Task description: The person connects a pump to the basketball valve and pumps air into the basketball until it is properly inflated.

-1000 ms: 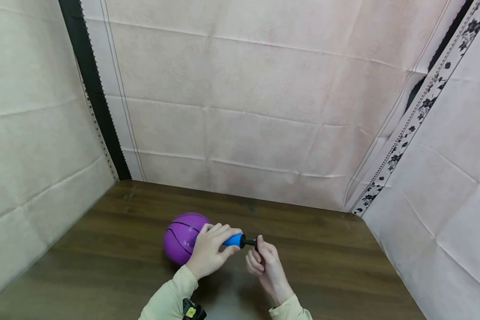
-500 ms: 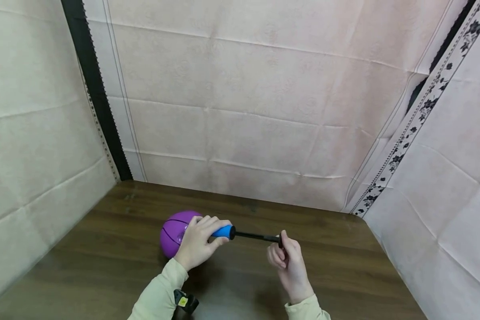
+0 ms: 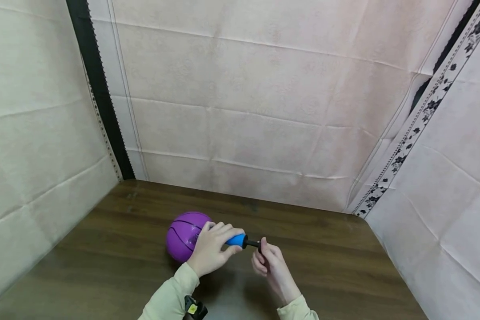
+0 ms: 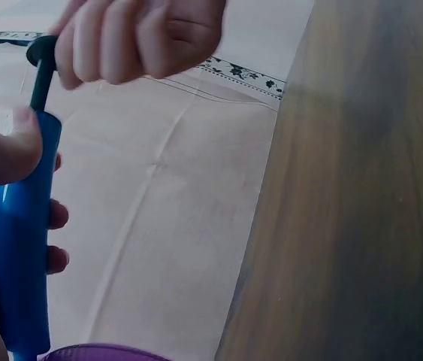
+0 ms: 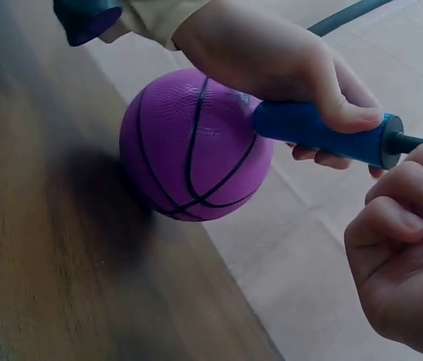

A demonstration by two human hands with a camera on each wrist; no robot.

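Note:
A purple ball with black seam lines (image 3: 186, 238) sits toward the left of the table, and a blue hand pump (image 5: 320, 135) points into its side. My left hand (image 3: 214, 251) grips the pump's blue barrel, thumb on one side and fingers wrapped round the other. At the pump's far end, my right hand (image 3: 274, 269) holds the black handle with curled fingers. A short length of black rod (image 4: 42, 86) shows between barrel and handle in the left wrist view. The pump's tip at the ball is hidden behind the left hand in the head view.
The brown wooden table (image 3: 324, 258) carries the ball and lies below both hands. Pale cloth walls (image 3: 240, 111) stand behind and on both sides, with a floral border (image 3: 416, 129) at the right corner. A black device (image 3: 194, 308) is strapped to the left wrist.
My right hand pulled the handle out to the right, drawing out a long rod, then moved back left so the rod is short again. Ball and left hand shifted slightly left, then back right.

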